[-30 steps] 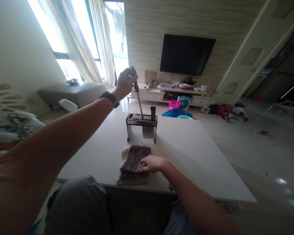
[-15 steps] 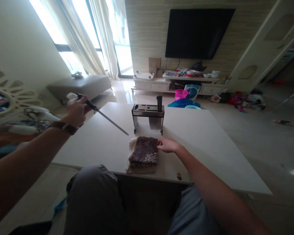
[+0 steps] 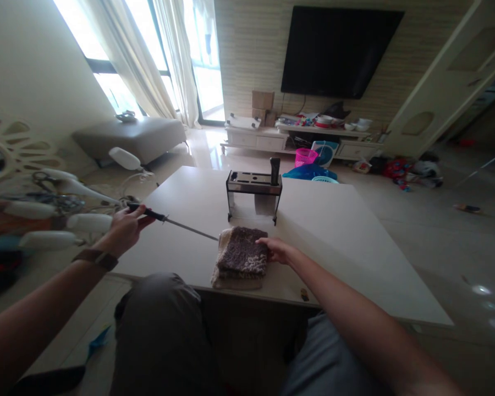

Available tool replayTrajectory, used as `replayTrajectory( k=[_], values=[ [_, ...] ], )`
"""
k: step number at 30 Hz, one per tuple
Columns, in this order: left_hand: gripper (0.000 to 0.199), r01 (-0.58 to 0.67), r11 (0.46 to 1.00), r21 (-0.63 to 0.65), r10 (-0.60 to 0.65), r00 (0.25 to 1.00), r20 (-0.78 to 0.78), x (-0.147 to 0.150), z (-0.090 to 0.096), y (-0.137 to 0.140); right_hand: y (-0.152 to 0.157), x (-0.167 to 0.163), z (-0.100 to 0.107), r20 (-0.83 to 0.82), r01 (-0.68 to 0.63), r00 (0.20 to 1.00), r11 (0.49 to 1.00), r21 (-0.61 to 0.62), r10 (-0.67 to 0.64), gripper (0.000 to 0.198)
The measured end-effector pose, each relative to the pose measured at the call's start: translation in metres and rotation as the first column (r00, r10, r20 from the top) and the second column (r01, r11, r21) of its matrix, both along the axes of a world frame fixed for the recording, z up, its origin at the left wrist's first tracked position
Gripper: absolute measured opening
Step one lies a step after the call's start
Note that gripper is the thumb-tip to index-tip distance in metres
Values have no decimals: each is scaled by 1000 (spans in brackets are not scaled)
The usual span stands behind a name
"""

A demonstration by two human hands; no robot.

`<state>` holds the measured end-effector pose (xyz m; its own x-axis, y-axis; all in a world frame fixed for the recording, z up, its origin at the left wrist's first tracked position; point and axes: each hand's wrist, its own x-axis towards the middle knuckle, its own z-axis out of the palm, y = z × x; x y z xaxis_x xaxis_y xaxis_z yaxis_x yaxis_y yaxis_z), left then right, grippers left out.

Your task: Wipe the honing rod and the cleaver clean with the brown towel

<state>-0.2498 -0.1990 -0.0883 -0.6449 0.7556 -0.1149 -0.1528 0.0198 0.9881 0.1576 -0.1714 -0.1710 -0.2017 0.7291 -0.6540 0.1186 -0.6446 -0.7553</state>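
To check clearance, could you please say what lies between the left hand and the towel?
The head view shows the rod, gripped in the left hand, pointing toward the towel, over the table.

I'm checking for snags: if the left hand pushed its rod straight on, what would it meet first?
Likely the folded cloth: the rod in the left hand points at its edge, though depth leaves contact unclear.

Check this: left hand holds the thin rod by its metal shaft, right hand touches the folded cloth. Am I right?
Not quite: the head view shows the left hand holding the thin rod by its black handle. The right hand does touch the folded cloth.
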Motion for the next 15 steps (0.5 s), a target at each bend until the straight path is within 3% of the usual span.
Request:
replayTrajectory(
  k=[4,10,15],
  values=[
    [18,35,999,-14,-34,998,47,-9,-16,-8,-8,-17,-1,-37,97,994,993,-73,-100,13],
    [16,106,994,-29,-103,990,101,-26,-39,-14,-24,-42,-11,-124,220,966,974,-54,-225,19],
    [15,197,978,-71,-188,975,122,-39,-53,-23,-25,-47,-2,-202,238,947,968,-84,-250,12]
  ],
)
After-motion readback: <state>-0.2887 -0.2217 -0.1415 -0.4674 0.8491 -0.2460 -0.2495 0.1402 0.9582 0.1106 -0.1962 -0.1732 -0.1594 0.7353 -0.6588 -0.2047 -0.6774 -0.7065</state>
